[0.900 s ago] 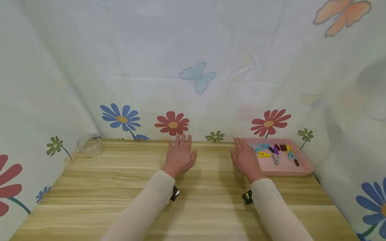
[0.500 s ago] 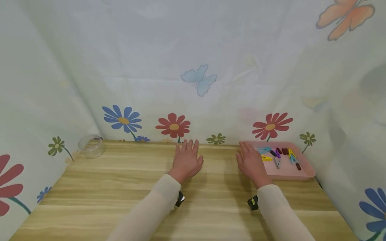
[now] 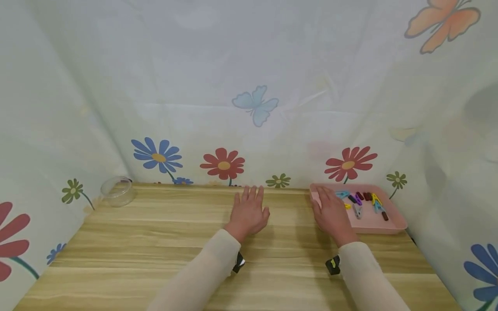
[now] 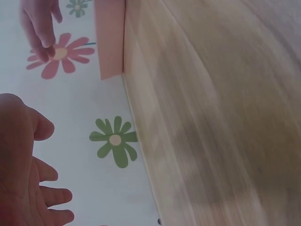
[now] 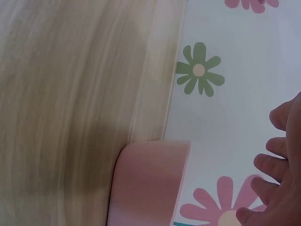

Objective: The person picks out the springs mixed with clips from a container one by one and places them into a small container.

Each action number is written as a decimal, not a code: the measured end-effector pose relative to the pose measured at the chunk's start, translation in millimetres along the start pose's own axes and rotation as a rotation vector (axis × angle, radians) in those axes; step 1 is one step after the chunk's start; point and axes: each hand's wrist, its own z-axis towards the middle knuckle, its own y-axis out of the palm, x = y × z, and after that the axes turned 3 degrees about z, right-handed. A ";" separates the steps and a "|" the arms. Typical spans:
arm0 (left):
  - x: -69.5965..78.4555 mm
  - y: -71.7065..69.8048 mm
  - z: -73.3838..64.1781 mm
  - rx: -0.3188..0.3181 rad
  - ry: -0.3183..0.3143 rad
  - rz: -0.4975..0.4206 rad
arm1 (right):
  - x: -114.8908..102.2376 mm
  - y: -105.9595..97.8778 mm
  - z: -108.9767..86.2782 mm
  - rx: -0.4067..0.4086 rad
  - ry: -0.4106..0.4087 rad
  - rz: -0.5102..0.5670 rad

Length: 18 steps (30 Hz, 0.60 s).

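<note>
My left hand (image 3: 249, 214) hovers over the middle of the wooden table with its fingers extended and nothing in its grasp. To its right, my right hand (image 3: 332, 214) holds nothing and overlaps the left end of a pink tray (image 3: 377, 224). Inside that tray lie several small clips, among them a grey clip (image 3: 357, 211), a purple clip (image 3: 358, 198) and a yellow clip (image 3: 375, 199). Part of the tray's contents is hidden behind my right hand. In the right wrist view, the slightly bent fingers (image 5: 273, 165) are raised above the tray's wall (image 5: 150, 183).
A clear round tub (image 3: 118, 192) stands at the table's far left corner. Behind the wooden table (image 3: 155, 242) hangs a pale curtain (image 3: 186, 108) printed with flowers and butterflies; it also closes off both sides. A black wrist camera (image 3: 333, 265) sits beneath the right cuff.
Both hands have shifted to the right and a little nearer to me. My right hand now covers more of the tray's left end. The tray's clips and the tub stay in place.
</note>
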 end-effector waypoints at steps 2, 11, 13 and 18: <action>3.6 1.5 -0.3 0.000 0.005 -0.006 | 1.1 -1.9 -1.0 -0.012 0.008 -0.004; 17.3 5.9 -1.0 -0.025 0.014 -0.029 | 8.4 -8.1 -4.1 -0.009 0.027 -0.001; 20.0 6.4 -1.8 -0.026 0.021 -0.035 | 10.1 -8.9 -5.1 -0.004 0.028 0.001; 25.3 9.4 -0.5 -0.029 0.024 -0.030 | 15.8 -9.9 -6.2 0.010 0.024 0.001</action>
